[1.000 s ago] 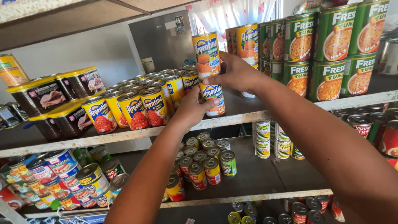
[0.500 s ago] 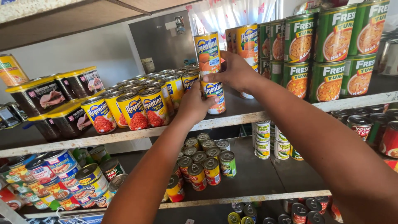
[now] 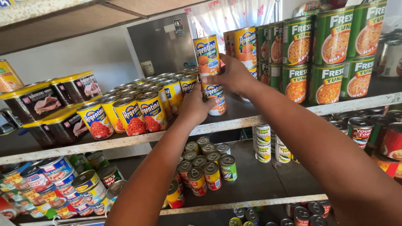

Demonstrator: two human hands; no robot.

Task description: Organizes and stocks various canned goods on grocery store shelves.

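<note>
**Stacking cans on the middle shelf**

Up on the middle shelf [image 3: 268,119] is where both my hands are right now, working a little two-high stack of cans. Left hand [image 3: 196,106] is wrapped around the lower can [image 3: 216,99], fingers curled closed on its left side, so it's gripping that one where it stands on the shelf board. Right hand [image 3: 233,75] is curled around the right side of the stack, about where the two cans meet, thumb and fingers closed against the upper can [image 3: 207,54]. That upper one sits upright directly on top of the lower one.

Both cans are the same sort: yellow label with a blue band, a sun-like logo up top and some orange-red food pictured on the side, silver rim.

Just left of the stack there's a whole block of yellow-label meat cans [image 3: 130,115] packed in rows. Further left are dark rectangular tins with yellow lids [image 3: 37,102], stacked two high. Right of my hands, green cans [image 3: 331,54] stand two high, with a couple more yellow ones [image 3: 246,44] beside them.

The shelf below [image 3: 268,184] has small cans [image 3: 205,167] in a cluster and a jumble of flat tins [image 3: 50,180] at the left. Behind it all is a grey metal panel [image 3: 163,44] and a flowery curtain [image 3: 226,14].
</note>
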